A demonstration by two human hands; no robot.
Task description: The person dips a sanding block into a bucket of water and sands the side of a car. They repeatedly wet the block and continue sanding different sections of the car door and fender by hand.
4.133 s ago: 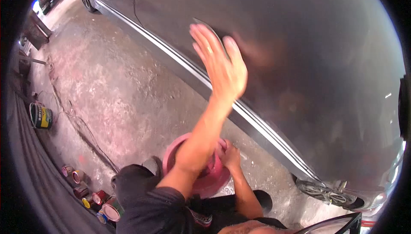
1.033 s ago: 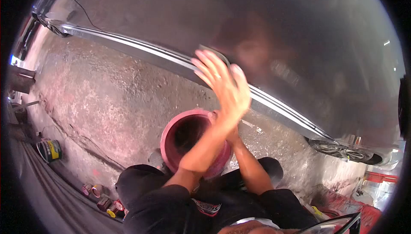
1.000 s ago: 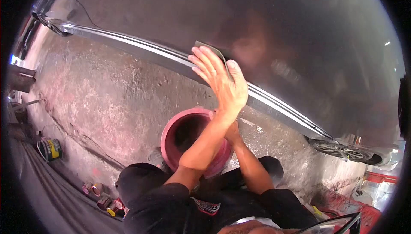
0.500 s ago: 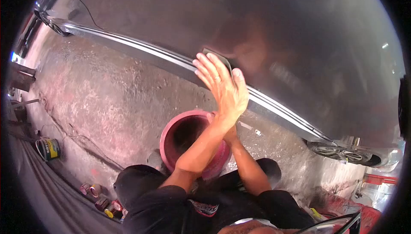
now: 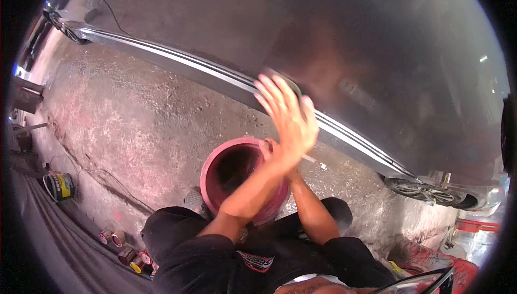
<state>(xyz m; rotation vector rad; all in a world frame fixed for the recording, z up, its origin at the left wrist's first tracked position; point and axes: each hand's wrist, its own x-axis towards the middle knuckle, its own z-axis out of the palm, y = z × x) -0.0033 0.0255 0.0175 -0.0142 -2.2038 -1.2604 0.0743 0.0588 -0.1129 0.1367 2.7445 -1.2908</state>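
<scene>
My left hand (image 5: 293, 119) lies with fingers stretched over a dark, thin pad (image 5: 291, 84), pressing it against the car's dark grey side panel (image 5: 226, 25). Only the pad's upper edge shows past the fingertips, just above the silver trim strip (image 5: 350, 133). Below my left wrist, my right hand (image 5: 268, 147) is curled near the rim of a reddish bucket (image 5: 207, 173). The left forearm crosses in front of it and hides most of the right hand; I cannot tell what its fingers hold. The bucket stands between my knees, dark inside.
Wheels show at the car's left (image 5: 70, 33) and right (image 5: 431, 190) ends. A black cable (image 5: 110, 11) hangs over the panel. On the stained concrete floor (image 5: 129, 116) are a paint tub (image 5: 59, 186) and several tape rolls (image 5: 137, 264), beside a dark cloth (image 5: 59, 229).
My left hand has slid slightly right and down along the panel with the pad, its fingers blurred. More of my right hand's fingers show by the bucket rim.
</scene>
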